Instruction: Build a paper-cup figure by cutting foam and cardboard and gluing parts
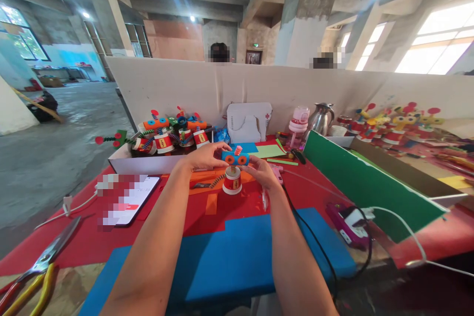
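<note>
A small paper figure stands upright at the middle of the red table. Its blue tube head (236, 159) has two orange ring eyes and a pink folded piece on top. Below the head is a red and white paper cup (232, 181), with a dark coiled strip (217, 181) sticking out to the left. My left hand (207, 155) pinches the left end of the blue tube between its fingers. At the tube's right end, my right hand (262, 172) holds it with closed fingers. The tube sits just above the cup.
A white box (148, 165) of similar figures stands back left. Left are a phone (135, 200) and large scissors (48, 256). A glue gun (277, 173), a purple power strip (346, 227) with cables and a green-sided box (363, 182) are right.
</note>
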The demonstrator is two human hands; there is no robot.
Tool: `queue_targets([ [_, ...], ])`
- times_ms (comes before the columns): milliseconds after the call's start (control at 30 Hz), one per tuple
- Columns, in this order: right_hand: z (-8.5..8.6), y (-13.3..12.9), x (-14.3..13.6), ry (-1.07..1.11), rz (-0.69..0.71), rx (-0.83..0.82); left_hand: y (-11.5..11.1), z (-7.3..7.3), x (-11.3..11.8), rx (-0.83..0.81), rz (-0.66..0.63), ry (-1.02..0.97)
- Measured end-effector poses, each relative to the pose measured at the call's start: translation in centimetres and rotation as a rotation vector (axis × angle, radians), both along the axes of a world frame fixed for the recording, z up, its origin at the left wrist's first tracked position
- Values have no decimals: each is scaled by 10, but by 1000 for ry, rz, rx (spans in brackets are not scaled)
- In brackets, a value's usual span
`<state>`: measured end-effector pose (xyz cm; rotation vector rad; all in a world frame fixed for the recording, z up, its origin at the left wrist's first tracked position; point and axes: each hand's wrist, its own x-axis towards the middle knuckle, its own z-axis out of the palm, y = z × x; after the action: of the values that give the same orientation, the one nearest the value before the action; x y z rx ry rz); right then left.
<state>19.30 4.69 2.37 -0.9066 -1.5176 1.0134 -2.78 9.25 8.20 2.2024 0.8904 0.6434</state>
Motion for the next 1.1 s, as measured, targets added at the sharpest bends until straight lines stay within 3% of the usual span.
queue_targets([
  [267, 2, -3, -7, 214, -144, -103, 0, 0, -5, -61, 29, -64],
  [433, -5, 6, -1, 243, -429, -55, -2, 3, -12, -102, 155, -141],
  [500, -10, 13, 3, 281, -534, -32, -1, 2, -19, -70, 285, -203],
  [600, -18, 23, 4, 331, -626, -14, -5, -5, -31, -1, 596, -319],
  [700, -24, 25, -4, 321, -704, -11, -19, -22, -36, 63, 894, -502],
  [767, -28, 20, -11, 281, -703, -14, -33, -38, -32, 139, 997, -527],
  [833, -33, 11, -17, 226, -681, -23, -45, -54, -24, 198, 993, -481],
  [933, -41, -8, -19, 109, -649, -42, -57, -70, -13, 188, 877, -444],
  [1100, -47, -28, -19, -95, -553, -94, -60, -76, -7, 109, 683, -462],
])
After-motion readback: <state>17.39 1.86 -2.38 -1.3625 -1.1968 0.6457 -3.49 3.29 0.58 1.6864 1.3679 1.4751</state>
